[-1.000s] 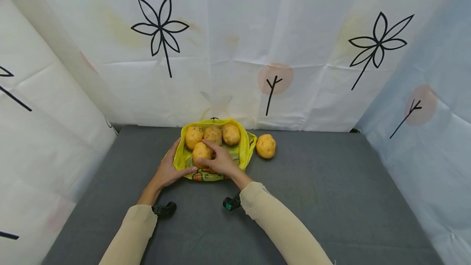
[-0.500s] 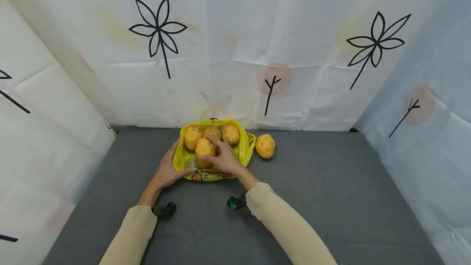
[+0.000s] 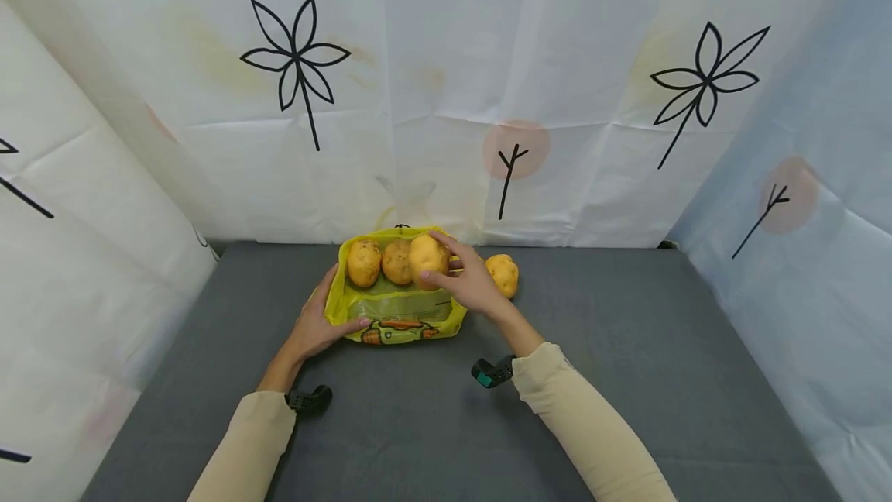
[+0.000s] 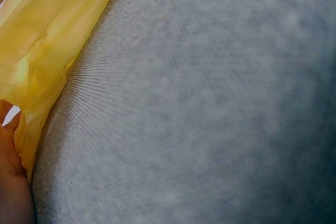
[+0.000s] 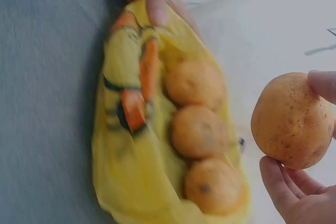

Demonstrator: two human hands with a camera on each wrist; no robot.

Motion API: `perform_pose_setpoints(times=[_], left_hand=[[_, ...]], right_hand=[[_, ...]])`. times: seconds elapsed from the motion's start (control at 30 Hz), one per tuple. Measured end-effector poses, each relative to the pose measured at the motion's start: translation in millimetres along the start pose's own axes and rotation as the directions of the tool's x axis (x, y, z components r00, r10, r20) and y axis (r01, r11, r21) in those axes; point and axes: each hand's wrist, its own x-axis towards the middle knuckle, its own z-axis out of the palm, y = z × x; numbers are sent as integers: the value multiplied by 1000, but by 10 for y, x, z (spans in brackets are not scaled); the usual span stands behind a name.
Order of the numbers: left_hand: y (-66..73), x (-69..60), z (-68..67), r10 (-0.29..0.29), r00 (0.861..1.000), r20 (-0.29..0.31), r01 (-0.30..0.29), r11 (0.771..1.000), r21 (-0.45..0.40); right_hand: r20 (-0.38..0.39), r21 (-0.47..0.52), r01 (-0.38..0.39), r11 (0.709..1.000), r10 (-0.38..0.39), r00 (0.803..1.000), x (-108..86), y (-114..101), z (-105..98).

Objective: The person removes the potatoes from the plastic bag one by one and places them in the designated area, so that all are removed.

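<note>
A yellow plastic bag (image 3: 400, 307) with a printed front lies open-mouthed on the grey table. My left hand (image 3: 313, 325) grips its left side, the thumb over the front rim and the fingers along the outside. Between thumb and fingertips, my right hand (image 3: 482, 291) pinches a potato (image 3: 427, 260) above the bag's right part. Three potatoes, one of them this potato (image 5: 206, 132), sit in a row inside the bag in the right wrist view. The left wrist view shows mostly tablecloth and the bag's yellow side (image 4: 58, 35).
One loose potato (image 3: 503, 276) rests on the table just right of the bag, partly behind my right hand. The grey table (image 3: 627, 362) runs back to a white patterned cloth (image 3: 432, 99), with cloth walls on both sides as well.
My right hand has lifted the front potato out of the bag's front part and carried it right, above the bag's right side. My left hand stays on the bag.
</note>
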Motion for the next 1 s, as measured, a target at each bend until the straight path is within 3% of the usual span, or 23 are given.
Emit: perform_pose_setpoints(times=[0.57,1.0], left_hand=[[17,-20,-3,-22,1000,-6,22,1000,11],[21,-25,0,-14,1000,-11,14,1000,19]], right_hand=[[-150,32,-125,992,129,980,-348,265,-833],[-239,67,-254,965,263,935,-597,690,-1325]])
